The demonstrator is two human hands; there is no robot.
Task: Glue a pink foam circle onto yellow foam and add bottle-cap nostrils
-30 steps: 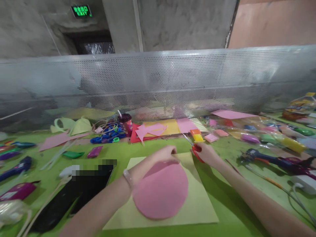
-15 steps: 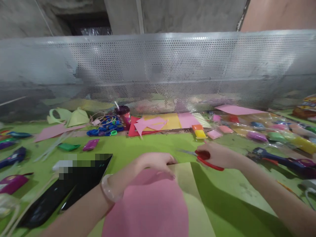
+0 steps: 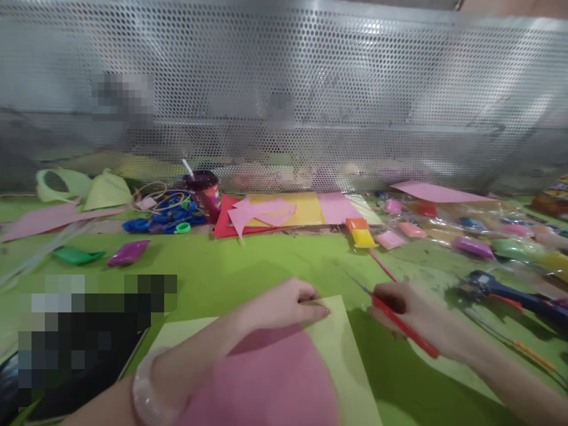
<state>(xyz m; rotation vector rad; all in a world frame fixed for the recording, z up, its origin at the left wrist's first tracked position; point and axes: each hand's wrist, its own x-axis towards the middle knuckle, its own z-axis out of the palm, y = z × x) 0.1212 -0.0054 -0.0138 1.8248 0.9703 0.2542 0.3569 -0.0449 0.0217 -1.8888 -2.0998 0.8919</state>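
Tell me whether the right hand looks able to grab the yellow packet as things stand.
Probably not straight away: the yellow packet lies uncovered ahead of the right hand, but red-handled scissors occupy its fingers.

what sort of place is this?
Probably a craft workspace: red-handled scissors in the right hand, cut pink pieces, and small colored packets on a green tabletop.

- Matt, smooth, paper-like: pink sheet [image 3: 270,378], pale yellow sheet [image 3: 341,331]
- Plastic-looking, smooth: scissors handle [image 3: 410,331]; metal-looking blade [image 3: 362,286]
- Punched metal, dull with shiny patches: screen [image 3: 248,71]
- Glossy plastic film: purple packet [image 3: 128,252], green packet [image 3: 77,255]
- Smooth, glossy: bracelet [image 3: 144,390]
- Smooth, low sheen: counter [image 3: 213,266]
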